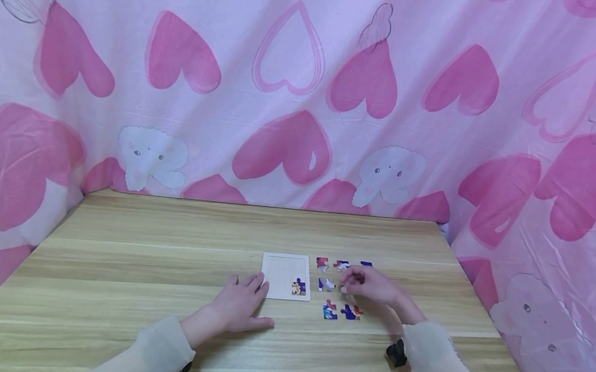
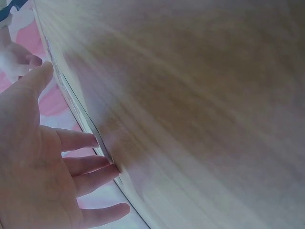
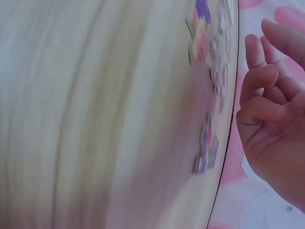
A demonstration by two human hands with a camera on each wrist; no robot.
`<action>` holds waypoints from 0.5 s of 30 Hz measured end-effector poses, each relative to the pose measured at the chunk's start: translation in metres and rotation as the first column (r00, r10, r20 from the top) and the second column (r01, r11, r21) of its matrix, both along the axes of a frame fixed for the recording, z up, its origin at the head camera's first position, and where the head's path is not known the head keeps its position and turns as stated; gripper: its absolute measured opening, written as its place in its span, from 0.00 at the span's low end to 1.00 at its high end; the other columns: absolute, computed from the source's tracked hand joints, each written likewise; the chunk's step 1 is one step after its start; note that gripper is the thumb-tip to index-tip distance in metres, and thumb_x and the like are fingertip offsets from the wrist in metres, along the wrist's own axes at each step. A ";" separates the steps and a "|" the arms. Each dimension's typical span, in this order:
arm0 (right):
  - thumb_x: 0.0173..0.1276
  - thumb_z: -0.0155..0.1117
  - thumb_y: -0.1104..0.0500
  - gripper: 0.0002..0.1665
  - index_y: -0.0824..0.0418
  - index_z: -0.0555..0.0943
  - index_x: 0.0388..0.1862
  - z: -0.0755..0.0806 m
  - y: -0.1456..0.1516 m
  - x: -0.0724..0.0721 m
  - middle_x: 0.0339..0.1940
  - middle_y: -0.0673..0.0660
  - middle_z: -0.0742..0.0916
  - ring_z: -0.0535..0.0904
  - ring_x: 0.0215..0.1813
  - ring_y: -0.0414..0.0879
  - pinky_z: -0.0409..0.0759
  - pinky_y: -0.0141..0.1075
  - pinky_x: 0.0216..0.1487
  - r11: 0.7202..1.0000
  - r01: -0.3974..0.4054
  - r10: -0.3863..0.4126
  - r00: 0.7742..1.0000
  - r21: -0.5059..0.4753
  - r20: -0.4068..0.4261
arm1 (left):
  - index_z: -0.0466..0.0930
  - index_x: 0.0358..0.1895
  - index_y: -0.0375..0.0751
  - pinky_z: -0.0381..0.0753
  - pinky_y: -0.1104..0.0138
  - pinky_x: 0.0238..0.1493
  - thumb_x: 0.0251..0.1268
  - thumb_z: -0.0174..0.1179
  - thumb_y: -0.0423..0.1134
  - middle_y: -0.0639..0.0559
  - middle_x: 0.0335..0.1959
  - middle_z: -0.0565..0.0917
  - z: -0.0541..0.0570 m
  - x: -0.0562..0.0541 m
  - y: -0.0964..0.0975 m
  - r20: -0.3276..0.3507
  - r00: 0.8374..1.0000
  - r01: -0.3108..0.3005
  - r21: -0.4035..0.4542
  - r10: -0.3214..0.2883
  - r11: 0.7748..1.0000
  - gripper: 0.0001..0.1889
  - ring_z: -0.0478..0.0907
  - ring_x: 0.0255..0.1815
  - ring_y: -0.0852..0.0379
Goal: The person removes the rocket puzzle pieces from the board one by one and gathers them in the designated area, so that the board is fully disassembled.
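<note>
A pale wooden puzzle tray (image 1: 279, 271) lies flat on the table, with one purple and yellow puzzle piece (image 1: 299, 287) in its lower right corner. My left hand (image 1: 242, 304) rests spread at the tray's left side, fingertips on its edge; the left wrist view shows these fingers (image 2: 93, 182) nearly straight along it. Over the loose pieces right of the tray hovers my right hand (image 1: 371, 284), fingers loosely bent. The right wrist view shows the thumb apart from the bent fingers (image 3: 259, 112), with nothing seen between them. A puzzle piece under this hand is partly hidden.
Several loose puzzle pieces lie in rough rows: a red one (image 1: 322, 262) at the back, a white and purple one (image 1: 326, 284) mid-row, a blue and red one (image 1: 330, 310) and a purple and orange one (image 1: 352, 312) in front. A heart-patterned curtain (image 1: 280, 150) surrounds the wooden table (image 1: 142, 261).
</note>
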State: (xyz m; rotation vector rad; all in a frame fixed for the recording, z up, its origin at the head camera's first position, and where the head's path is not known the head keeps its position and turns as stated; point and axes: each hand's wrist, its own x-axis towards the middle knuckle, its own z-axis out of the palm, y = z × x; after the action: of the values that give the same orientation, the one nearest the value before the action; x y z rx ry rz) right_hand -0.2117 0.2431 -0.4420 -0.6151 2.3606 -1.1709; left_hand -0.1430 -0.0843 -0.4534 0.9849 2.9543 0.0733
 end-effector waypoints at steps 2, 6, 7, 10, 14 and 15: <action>0.61 0.59 0.61 0.09 0.63 0.76 0.40 -0.001 -0.007 0.000 0.32 0.55 0.78 0.71 0.35 0.48 0.72 0.34 0.35 1.000 0.006 -0.006 1.000 -0.003 -0.008 | 0.65 0.60 0.34 0.59 0.42 0.51 0.52 0.43 0.70 0.36 0.60 0.64 0.000 0.000 0.000 0.000 1.000 -0.002 -0.003 0.002 1.000 0.44 0.60 0.60 0.43; 0.60 0.59 0.64 0.09 0.65 0.76 0.40 0.006 -0.025 0.006 0.32 0.56 0.78 0.70 0.34 0.47 0.71 0.33 0.32 1.000 0.025 -0.025 1.000 -0.018 -0.003 | 0.65 0.60 0.34 0.59 0.42 0.51 0.51 0.43 0.70 0.36 0.60 0.64 -0.001 0.000 0.000 0.002 1.000 -0.004 -0.002 0.004 1.000 0.44 0.60 0.60 0.43; 0.60 0.59 0.64 0.09 0.66 0.76 0.40 0.009 -0.029 0.007 0.32 0.57 0.78 0.70 0.33 0.47 0.71 0.32 0.31 0.999 0.027 -0.027 1.000 -0.023 -0.001 | 0.65 0.60 0.34 0.59 0.42 0.50 0.51 0.43 0.70 0.36 0.60 0.64 -0.001 0.000 0.000 0.003 1.000 -0.004 -0.002 0.004 1.000 0.44 0.60 0.60 0.43; 0.59 0.60 0.64 0.10 0.65 0.77 0.40 0.009 -0.041 0.008 0.33 0.57 0.78 0.70 0.34 0.47 0.70 0.33 0.32 0.999 0.044 -0.044 0.999 -0.010 -0.025 | 0.65 0.60 0.34 0.59 0.42 0.50 0.51 0.43 0.70 0.36 0.60 0.64 0.000 0.000 0.000 0.002 1.000 -0.003 0.000 0.003 1.000 0.44 0.60 0.60 0.43; 0.57 0.63 0.61 0.11 0.60 0.78 0.40 -0.005 -0.049 0.000 0.33 0.52 0.79 0.71 0.35 0.46 0.69 0.36 0.35 0.998 0.051 -0.049 0.996 0.029 -0.076 | 0.66 0.59 0.33 0.60 0.42 0.50 0.51 0.44 0.70 0.36 0.59 0.65 0.000 -0.001 0.000 -0.011 1.000 0.001 -0.002 -0.001 1.000 0.44 0.61 0.59 0.43; 0.57 0.64 0.60 0.11 0.59 0.78 0.39 -0.006 -0.051 -0.001 0.32 0.50 0.79 0.71 0.35 0.45 0.69 0.36 0.36 0.998 0.050 -0.046 0.995 0.037 -0.084 | 0.66 0.59 0.33 0.60 0.42 0.50 0.51 0.44 0.70 0.36 0.59 0.65 0.000 -0.001 0.000 -0.015 1.000 0.003 -0.004 -0.003 1.000 0.44 0.61 0.59 0.43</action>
State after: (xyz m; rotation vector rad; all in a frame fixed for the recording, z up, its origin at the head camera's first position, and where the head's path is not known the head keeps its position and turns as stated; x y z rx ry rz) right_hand -0.2122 0.1920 -0.4478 -0.6080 2.4748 -1.1370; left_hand -0.1438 -0.0846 -0.4530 0.9936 2.9655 0.0606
